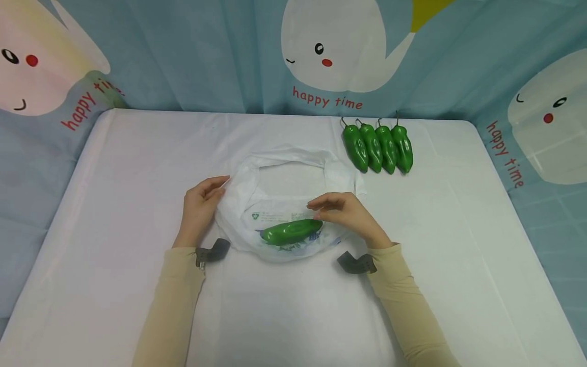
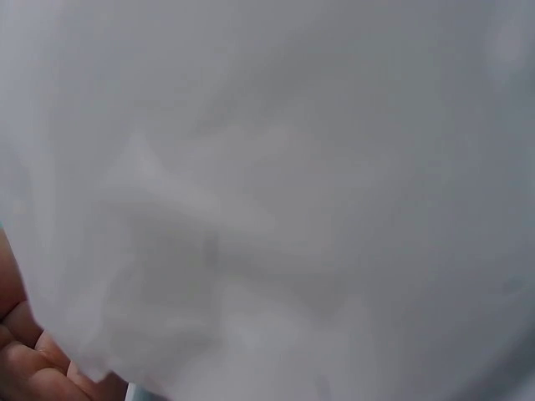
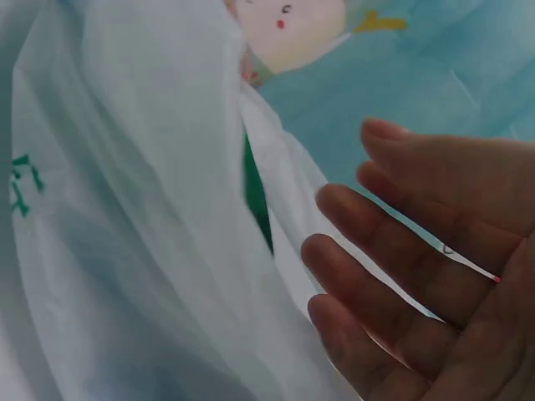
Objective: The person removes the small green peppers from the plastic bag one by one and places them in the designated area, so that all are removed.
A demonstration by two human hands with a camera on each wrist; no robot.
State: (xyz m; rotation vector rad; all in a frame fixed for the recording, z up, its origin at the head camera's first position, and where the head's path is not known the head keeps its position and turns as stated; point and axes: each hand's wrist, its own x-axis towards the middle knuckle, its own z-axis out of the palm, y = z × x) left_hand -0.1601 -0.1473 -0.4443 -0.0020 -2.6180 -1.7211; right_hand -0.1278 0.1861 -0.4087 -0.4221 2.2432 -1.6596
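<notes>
A white plastic bag [image 1: 236,199] lies with its mouth spread, showing printed text inside. One green pepper [image 1: 291,232] rests in it, toward the near side. At the bag's left edge my left hand [image 1: 199,206] pinches the plastic with curled fingers; the bag [image 2: 292,167] fills most of the left wrist view and hides part of that hand. Over the bag's right side hovers my right hand [image 1: 346,211], fingers loosely extended and holding nothing, close to the pepper's right end. In the right wrist view, a sliver of green shows past the bag's edge [image 3: 150,217].
Several more green peppers [image 1: 377,148] lie side by side, stems away from me, at the back of the table right of the bag. A white cloth covers the table [image 1: 458,244]. Behind it hangs a blue curtain [image 1: 220,56] with whale prints.
</notes>
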